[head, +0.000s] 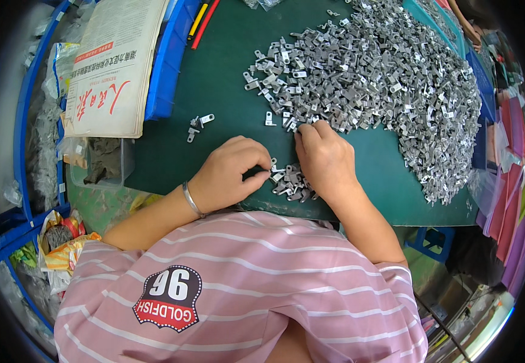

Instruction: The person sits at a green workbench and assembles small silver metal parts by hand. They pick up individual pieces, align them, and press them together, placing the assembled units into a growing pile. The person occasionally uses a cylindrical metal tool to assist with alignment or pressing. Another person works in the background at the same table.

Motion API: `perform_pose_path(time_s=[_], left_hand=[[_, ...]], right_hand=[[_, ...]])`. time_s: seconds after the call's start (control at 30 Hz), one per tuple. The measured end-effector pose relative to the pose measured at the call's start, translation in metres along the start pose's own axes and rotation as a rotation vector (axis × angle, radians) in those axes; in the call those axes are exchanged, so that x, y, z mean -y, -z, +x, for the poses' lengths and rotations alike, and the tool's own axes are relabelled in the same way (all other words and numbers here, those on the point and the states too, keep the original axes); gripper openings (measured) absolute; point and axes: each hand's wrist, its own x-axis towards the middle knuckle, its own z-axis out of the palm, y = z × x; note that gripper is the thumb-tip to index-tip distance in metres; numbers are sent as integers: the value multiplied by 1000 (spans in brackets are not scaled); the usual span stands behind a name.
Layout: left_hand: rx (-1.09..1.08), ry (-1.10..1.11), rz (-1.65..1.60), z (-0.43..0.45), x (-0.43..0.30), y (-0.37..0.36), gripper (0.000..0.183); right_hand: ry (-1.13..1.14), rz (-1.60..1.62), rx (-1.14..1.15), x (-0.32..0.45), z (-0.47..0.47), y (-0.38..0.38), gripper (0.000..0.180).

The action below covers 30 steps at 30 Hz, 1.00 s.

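Note:
A large heap of small bent metal brackets (362,72) covers the back and right of the green table (226,81). My right hand (325,154) is at the heap's near edge, its fingertips touching brackets there. Near the table's front edge lies a small pile of brackets (293,182), between my hands. My left hand (235,170), with a metal bangle on the wrist, has thumb and forefinger close together at a bracket (274,167) on that pile's left side; whether they grip it is unclear. A single bracket (269,119) lies apart, and a few more (199,125) lie farther left.
A blue plastic bin (164,68) with folded newspapers (112,63) stands at the left, a clear plastic tub (128,159) below it. Yellow and red pens (205,22) lie behind. A teal basket (455,29) stands at the back right, near another person's arm (464,20).

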Motion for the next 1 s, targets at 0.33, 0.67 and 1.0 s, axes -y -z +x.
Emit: perform_pose_path(time_s=[0.33,0.67,1.0], left_hand=[[17,10,2,12,9,4,9],[-41,119,-55,20,4,7,9],[1,383,-543,34,-3,-5,30]], right_hand=[[-166,356,-14,-5,-5,12,8],[-28,243,-118,0,8,-1,11],[-513,1409,88,-6,-5,19,6]])
